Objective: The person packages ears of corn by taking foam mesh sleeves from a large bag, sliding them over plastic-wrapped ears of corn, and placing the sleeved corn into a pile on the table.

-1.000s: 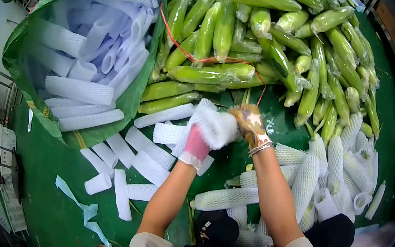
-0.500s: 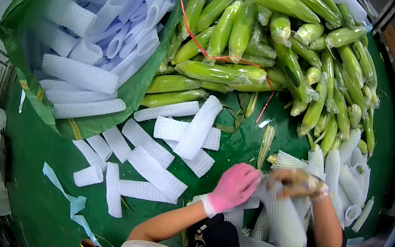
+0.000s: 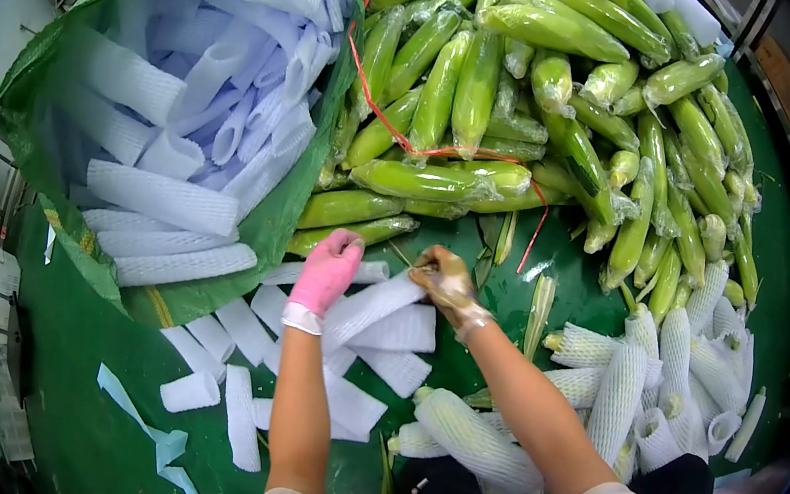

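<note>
My right hand point(image 3: 450, 283), in a thin stained glove, pinches the upper end of a white foam mesh sleeve point(image 3: 371, 312), which slants down over other loose sleeves. My left hand point(image 3: 329, 268), in a pink glove, has its fingers closed near the sleeve's other side, in front of a plastic-wrapped corn cob point(image 3: 366, 236); what it holds, if anything, is hidden. Several flat foam sleeves point(image 3: 398, 371) lie beneath and around both hands. A sleeved corn cob point(image 3: 479, 441) lies close to my body, below my right forearm.
A green woven sack point(image 3: 291, 222) full of foam sleeves stands open at the upper left. Plastic-wrapped green corn point(image 3: 547, 26) is heaped at the top, with a red string point(image 3: 374, 108) across it. Sleeved cobs point(image 3: 618, 400) pile up at right. Blue strip point(image 3: 171, 443) lies lower left.
Both hands have moved left and up from the sleeved pile. The sleeved cob they were handling is let go by my body. My right hand has taken a loose foam sleeve.
</note>
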`<state>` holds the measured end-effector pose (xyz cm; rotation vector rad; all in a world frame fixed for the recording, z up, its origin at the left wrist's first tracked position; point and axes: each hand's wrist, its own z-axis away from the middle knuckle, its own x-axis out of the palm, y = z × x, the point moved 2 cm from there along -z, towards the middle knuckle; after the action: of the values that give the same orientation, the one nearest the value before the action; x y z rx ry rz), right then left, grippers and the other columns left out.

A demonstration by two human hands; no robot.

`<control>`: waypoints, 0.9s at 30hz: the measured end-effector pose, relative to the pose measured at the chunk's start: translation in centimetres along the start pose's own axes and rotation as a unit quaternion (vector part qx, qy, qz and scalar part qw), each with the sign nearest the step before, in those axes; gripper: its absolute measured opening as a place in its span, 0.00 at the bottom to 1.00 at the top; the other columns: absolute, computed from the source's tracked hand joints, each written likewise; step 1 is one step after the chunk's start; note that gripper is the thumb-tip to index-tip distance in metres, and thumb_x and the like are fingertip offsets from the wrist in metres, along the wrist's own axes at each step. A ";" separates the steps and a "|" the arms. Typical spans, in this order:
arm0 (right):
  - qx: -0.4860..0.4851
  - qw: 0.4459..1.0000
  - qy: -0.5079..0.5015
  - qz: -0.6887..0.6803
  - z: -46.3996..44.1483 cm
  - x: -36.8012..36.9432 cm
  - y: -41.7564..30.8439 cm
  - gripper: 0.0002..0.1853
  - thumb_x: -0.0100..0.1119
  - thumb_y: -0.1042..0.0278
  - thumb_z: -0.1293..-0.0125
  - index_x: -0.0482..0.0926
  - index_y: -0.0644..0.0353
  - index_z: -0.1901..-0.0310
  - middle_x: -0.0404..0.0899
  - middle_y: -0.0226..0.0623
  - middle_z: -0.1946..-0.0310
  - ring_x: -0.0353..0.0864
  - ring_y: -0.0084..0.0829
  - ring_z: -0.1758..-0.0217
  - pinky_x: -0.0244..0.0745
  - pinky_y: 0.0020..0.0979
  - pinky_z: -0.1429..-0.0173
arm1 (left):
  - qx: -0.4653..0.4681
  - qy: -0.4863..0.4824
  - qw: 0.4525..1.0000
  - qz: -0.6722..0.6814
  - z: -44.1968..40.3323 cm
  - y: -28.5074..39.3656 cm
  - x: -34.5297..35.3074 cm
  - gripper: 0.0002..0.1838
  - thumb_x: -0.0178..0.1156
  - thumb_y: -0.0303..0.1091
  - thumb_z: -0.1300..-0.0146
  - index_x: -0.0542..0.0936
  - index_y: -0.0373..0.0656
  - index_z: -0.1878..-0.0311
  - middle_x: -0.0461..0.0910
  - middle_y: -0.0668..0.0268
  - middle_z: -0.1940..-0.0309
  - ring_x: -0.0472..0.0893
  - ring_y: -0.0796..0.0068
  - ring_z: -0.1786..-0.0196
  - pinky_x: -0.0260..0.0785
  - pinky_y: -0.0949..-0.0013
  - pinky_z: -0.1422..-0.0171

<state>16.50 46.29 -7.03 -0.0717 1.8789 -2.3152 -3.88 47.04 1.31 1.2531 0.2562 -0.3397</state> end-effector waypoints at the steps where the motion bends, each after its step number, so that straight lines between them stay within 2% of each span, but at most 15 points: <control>1: 0.027 0.991 0.001 -0.128 2.0 -1.2 -3.4 0.14 0.67 0.74 0.44 0.75 0.63 0.58 0.77 0.33 0.69 0.78 0.30 0.64 0.76 0.30 0.59 | -0.060 -0.036 0.991 0.112 0.7 1.8 -0.3 0.12 0.51 0.34 0.33 0.77 0.37 0.53 0.79 0.65 0.63 0.77 0.78 0.65 0.71 0.75 0.60; 5: -0.018 0.927 -0.018 -0.373 3.3 -6.4 -10.6 0.17 0.64 0.73 0.39 0.73 0.65 0.49 0.78 0.33 0.59 0.78 0.22 0.57 0.75 0.24 0.50 | 0.051 -0.239 0.900 0.361 0.6 4.3 1.2 0.24 0.51 0.41 0.30 0.68 0.34 0.38 0.77 0.59 0.48 0.78 0.70 0.48 0.71 0.68 0.43; 8: -0.002 0.966 -0.008 -0.259 2.0 -7.4 -13.7 0.17 0.65 0.73 0.40 0.73 0.67 0.51 0.78 0.31 0.62 0.77 0.22 0.61 0.73 0.24 0.52 | 0.124 -0.181 0.906 0.362 -0.4 6.9 7.3 0.26 0.53 0.42 0.32 0.69 0.34 0.37 0.77 0.58 0.48 0.76 0.70 0.45 0.67 0.69 0.39; 10: -0.115 0.985 0.013 -0.129 -0.4 -8.3 -12.2 0.14 0.63 0.74 0.40 0.73 0.66 0.54 0.78 0.32 0.63 0.75 0.22 0.61 0.71 0.24 0.53 | 0.126 -0.109 0.952 0.255 -3.0 5.9 10.3 0.24 0.55 0.41 0.34 0.71 0.34 0.41 0.78 0.62 0.52 0.75 0.75 0.48 0.65 0.74 0.42; 12: -0.142 0.988 0.067 0.008 -1.7 -9.1 -13.1 0.11 0.60 0.74 0.39 0.73 0.66 0.57 0.77 0.33 0.66 0.74 0.21 0.62 0.70 0.24 0.55 | 0.138 -0.076 0.902 0.401 -2.6 8.8 11.9 0.16 0.57 0.38 0.35 0.76 0.34 0.52 0.76 0.68 0.60 0.71 0.80 0.55 0.63 0.77 0.47; 14: -0.187 0.975 0.065 -0.098 -3.9 -10.1 -11.5 0.07 0.57 0.73 0.37 0.73 0.66 0.60 0.76 0.32 0.69 0.73 0.22 0.64 0.70 0.25 0.57 | 0.144 -0.031 0.863 0.484 -3.9 8.5 13.2 0.11 0.57 0.34 0.34 0.74 0.36 0.55 0.77 0.66 0.58 0.75 0.77 0.54 0.67 0.72 0.46; 16: -0.205 0.964 0.169 -0.010 -6.2 -11.6 -10.9 0.04 0.56 0.74 0.36 0.74 0.63 0.62 0.75 0.31 0.72 0.72 0.21 0.67 0.70 0.24 0.59 | 0.344 0.184 0.861 0.326 -4.3 8.7 12.4 0.10 0.55 0.30 0.35 0.73 0.33 0.55 0.77 0.61 0.56 0.76 0.70 0.51 0.68 0.66 0.44; 17: -0.050 0.963 0.119 -0.235 -5.5 -11.8 -12.9 0.03 0.57 0.72 0.36 0.75 0.61 0.62 0.75 0.30 0.72 0.72 0.20 0.68 0.69 0.23 0.63 | 0.162 0.057 0.680 0.713 -5.3 9.2 13.2 0.11 0.55 0.28 0.36 0.73 0.32 0.54 0.77 0.58 0.55 0.77 0.66 0.50 0.69 0.63 0.42; 19: 0.023 0.949 0.014 -0.315 -6.6 -12.0 -11.4 0.06 0.55 0.66 0.32 0.73 0.58 0.60 0.73 0.26 0.70 0.70 0.18 0.68 0.68 0.22 0.69 | 0.257 0.267 0.883 0.289 -6.9 5.5 15.6 0.11 0.55 0.31 0.34 0.74 0.34 0.55 0.78 0.58 0.55 0.77 0.69 0.51 0.70 0.65 0.42; 20: 0.040 0.980 0.018 -0.195 -6.3 -12.0 -11.2 0.08 0.56 0.64 0.32 0.73 0.59 0.60 0.73 0.27 0.69 0.71 0.19 0.67 0.69 0.23 0.67 | 0.246 0.392 0.882 0.091 -7.7 3.6 16.9 0.11 0.55 0.33 0.33 0.74 0.34 0.55 0.79 0.59 0.55 0.77 0.70 0.51 0.71 0.66 0.43; 21: 0.055 0.996 0.023 -0.071 -6.1 -12.0 -11.2 0.09 0.56 0.62 0.32 0.73 0.60 0.60 0.73 0.27 0.69 0.72 0.21 0.66 0.69 0.24 0.66 | 0.181 0.415 0.861 0.232 -7.7 3.5 18.2 0.13 0.56 0.35 0.33 0.74 0.35 0.54 0.81 0.60 0.58 0.77 0.71 0.52 0.72 0.66 0.44; 23: -0.087 0.993 0.084 0.019 -8.9 -12.2 -7.9 0.16 0.57 0.59 0.34 0.74 0.65 0.56 0.78 0.36 0.65 0.77 0.29 0.61 0.72 0.30 0.56 | 0.083 0.325 0.839 0.430 -7.7 3.8 18.2 0.26 0.56 0.47 0.35 0.70 0.35 0.44 0.77 0.56 0.50 0.74 0.65 0.45 0.66 0.60 0.37; 25: -0.276 0.910 0.136 0.277 -8.0 -10.7 -7.8 0.16 0.59 0.57 0.37 0.77 0.64 0.60 0.80 0.48 0.70 0.79 0.40 0.69 0.72 0.36 0.62 | -0.005 0.181 0.786 0.591 -8.3 3.5 18.6 0.32 0.53 0.55 0.35 0.68 0.38 0.38 0.74 0.55 0.45 0.73 0.61 0.42 0.64 0.55 0.34; 26: -0.268 0.913 0.017 0.306 -7.1 -10.4 -8.7 0.17 0.60 0.55 0.39 0.78 0.65 0.64 0.79 0.55 0.70 0.80 0.49 0.67 0.73 0.40 0.63 | -0.036 0.068 0.754 0.652 -9.2 2.2 19.2 0.31 0.49 0.58 0.34 0.68 0.41 0.38 0.74 0.56 0.45 0.73 0.61 0.43 0.65 0.53 0.35; 27: -0.187 0.945 0.021 0.269 -5.6 -9.8 -9.1 0.16 0.59 0.56 0.40 0.79 0.64 0.67 0.79 0.53 0.73 0.79 0.48 0.70 0.73 0.41 0.65 | -0.065 -0.047 0.709 0.701 -9.5 1.8 19.4 0.31 0.45 0.60 0.33 0.68 0.44 0.38 0.74 0.58 0.45 0.73 0.60 0.43 0.65 0.52 0.36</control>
<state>24.54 55.03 1.27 0.4003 2.0143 -1.6013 14.70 54.47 -7.14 0.9679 -0.7755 0.9345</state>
